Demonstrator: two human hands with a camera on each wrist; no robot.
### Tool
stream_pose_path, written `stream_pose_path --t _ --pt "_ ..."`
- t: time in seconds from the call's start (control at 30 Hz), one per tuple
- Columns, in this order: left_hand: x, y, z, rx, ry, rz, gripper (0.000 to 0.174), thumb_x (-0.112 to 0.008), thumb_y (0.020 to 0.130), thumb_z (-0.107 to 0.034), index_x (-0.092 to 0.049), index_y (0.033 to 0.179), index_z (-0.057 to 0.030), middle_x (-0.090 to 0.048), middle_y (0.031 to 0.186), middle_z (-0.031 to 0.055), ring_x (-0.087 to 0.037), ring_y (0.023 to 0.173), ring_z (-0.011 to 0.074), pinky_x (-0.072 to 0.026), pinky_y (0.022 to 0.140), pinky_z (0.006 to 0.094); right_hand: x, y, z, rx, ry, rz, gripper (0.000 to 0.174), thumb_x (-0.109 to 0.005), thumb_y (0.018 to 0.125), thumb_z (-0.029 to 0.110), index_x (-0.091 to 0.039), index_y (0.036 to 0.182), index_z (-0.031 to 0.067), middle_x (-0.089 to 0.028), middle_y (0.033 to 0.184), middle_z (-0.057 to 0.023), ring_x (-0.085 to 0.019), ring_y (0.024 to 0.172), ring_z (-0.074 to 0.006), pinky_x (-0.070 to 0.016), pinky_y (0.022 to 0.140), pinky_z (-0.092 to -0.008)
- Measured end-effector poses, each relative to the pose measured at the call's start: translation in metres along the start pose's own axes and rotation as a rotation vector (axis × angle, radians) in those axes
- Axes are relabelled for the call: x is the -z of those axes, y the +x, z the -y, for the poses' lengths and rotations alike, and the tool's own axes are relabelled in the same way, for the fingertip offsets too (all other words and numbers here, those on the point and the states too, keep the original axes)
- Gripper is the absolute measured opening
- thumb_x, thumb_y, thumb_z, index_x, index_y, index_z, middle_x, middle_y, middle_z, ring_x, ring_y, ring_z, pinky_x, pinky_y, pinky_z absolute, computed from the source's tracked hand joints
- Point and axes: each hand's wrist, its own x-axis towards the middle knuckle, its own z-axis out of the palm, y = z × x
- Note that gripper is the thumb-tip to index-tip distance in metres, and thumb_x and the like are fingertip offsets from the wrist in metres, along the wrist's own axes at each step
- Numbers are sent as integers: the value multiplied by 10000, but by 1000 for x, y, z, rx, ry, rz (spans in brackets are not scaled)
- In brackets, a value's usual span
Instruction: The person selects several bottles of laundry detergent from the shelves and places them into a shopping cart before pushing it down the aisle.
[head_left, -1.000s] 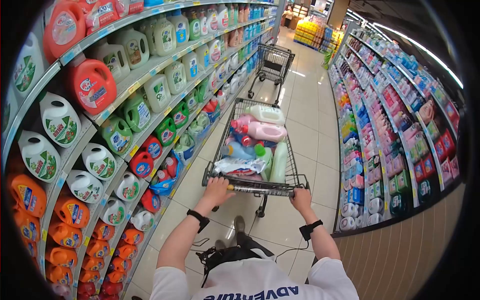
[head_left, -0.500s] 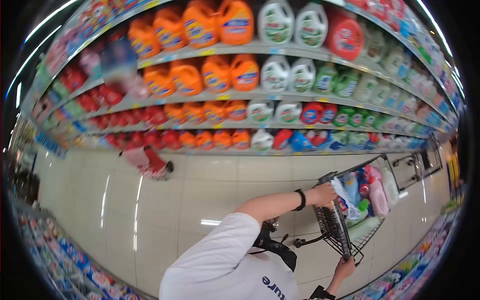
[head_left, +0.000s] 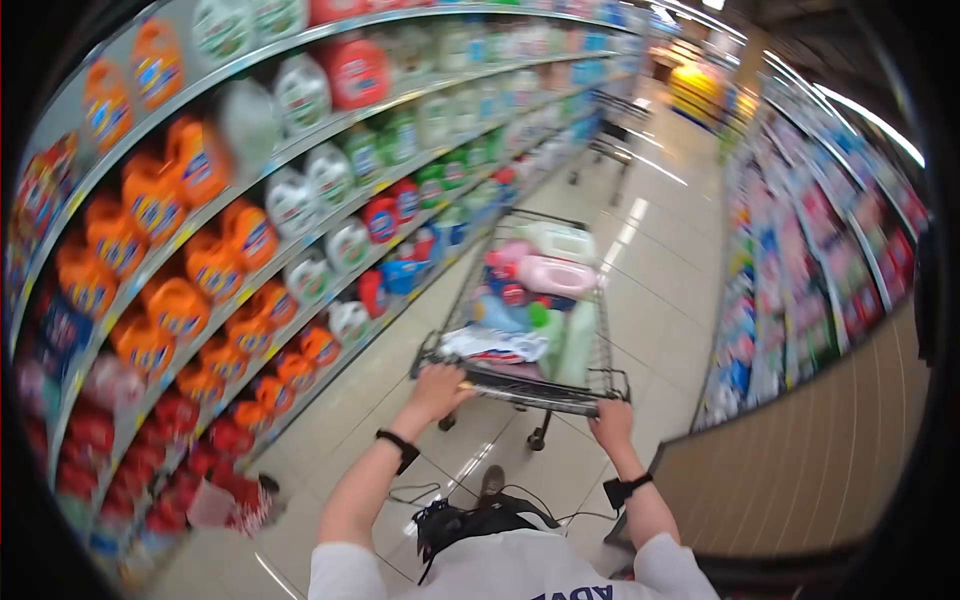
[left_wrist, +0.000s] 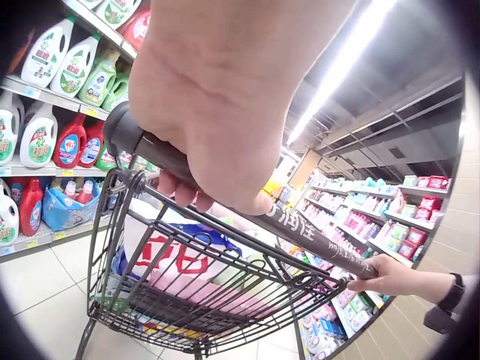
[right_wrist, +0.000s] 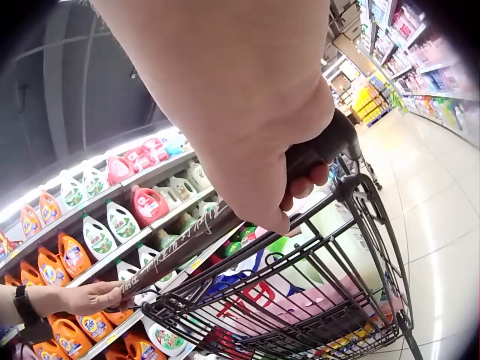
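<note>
My left hand (head_left: 437,392) grips the left end of the dark handle (head_left: 530,392) of a wire shopping cart (left_wrist: 225,292), its fingertips curled under the bar in the left wrist view. The right hand (right_wrist: 255,150) holds the opposite end, fingers wrapped round it. Inside the cart, a white bag with red and blue print (head_left: 495,345) lies nearest the handle. Beyond it are a pink bottle (head_left: 556,276), a white bottle (head_left: 560,242), a pale green bottle (head_left: 577,340) and a blue one (head_left: 505,314). Dark bands circle both wrists.
Shelves of detergent jugs (head_left: 215,265) line the left side, with orange, white and red ones. Another cart (head_left: 608,140) stands farther up the aisle. More shelves (head_left: 800,250) and a brown ribbed panel (head_left: 770,450) flank the right. A red-and-pink bundle (head_left: 225,505) is on the floor at left.
The head view swung left toward the shelves, then back to the cart. More orange jugs now show at left than a second ago. Both hands stay on the handle.
</note>
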Motion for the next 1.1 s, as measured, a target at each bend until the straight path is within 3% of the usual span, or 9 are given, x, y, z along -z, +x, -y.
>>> stream_pose_path --t 0.1,0.13,0.5,0.63,0.73,0.8,0.9,1.1 --pt "3 -47 -16 -40 -7 56 451 -596 903 -506 -636 1015 -71 -654 983 94 -585 990 325 -420 879 473 13 -43 13 -42 10 17 153 -723 689 208 -640 676 81 -643 712 -117 -619 762 -346 -470 680 -484" --pt "2 -65 -23 -103 -6 64 451 -596 903 -506 -636 1015 -71 -654 983 94 -585 990 325 -420 879 473 12 -62 18 -46 4 -9 137 -712 693 200 -638 685 85 -642 710 -113 -620 748 -338 -471 675 -471" --pt "16 -269 -52 -109 77 -4 469 -553 924 -536 -629 974 -76 -655 926 103 -595 902 310 -398 847 456 58 -242 104 -48 -8 4 133 -701 699 199 -611 674 105 -627 682 -95 -626 736 -306 -470 712 -425" --pt "29 -341 -71 -95 94 85 472 -551 925 -535 -629 968 -71 -654 915 103 -599 890 307 -405 834 442 78 -307 131 -28 5 9 126 -702 700 200 -614 679 112 -632 693 -84 -631 748 -292 -469 729 -412" --pt "44 -382 -80 -139 126 47 486 -549 916 -563 -631 958 -86 -674 897 106 -633 846 314 -453 757 441 92 -352 148 -47 2 57 117 -698 703 194 -617 684 112 -635 700 -86 -631 749 -294 -466 728 -403" --pt "64 -413 -86 -109 -29 217 510 -556 901 -597 -634 904 -92 -683 822 115 -657 777 334 -485 662 455 99 -383 160 -50 18 61 115 -695 703 193 -616 684 112 -636 702 -82 -633 750 -291 -464 727 -403" --pt "71 -453 -92 -170 26 268 533 -572 885 -614 -627 836 -86 -674 748 125 -657 720 355 -496 613 469 107 -433 179 -20 30 -16 108 -685 697 177 -606 682 105 -638 710 -73 -632 765 -290 -461 744 -416" --pt "79 -557 -121 -197 26 223 519 -589 886 -590 -614 802 -78 -647 702 135 -641 694 367 -488 606 470 134 -528 219 -47 30 -9 115 -691 717 185 -619 697 98 -644 734 -82 -631 803 -296 -460 762 -416"
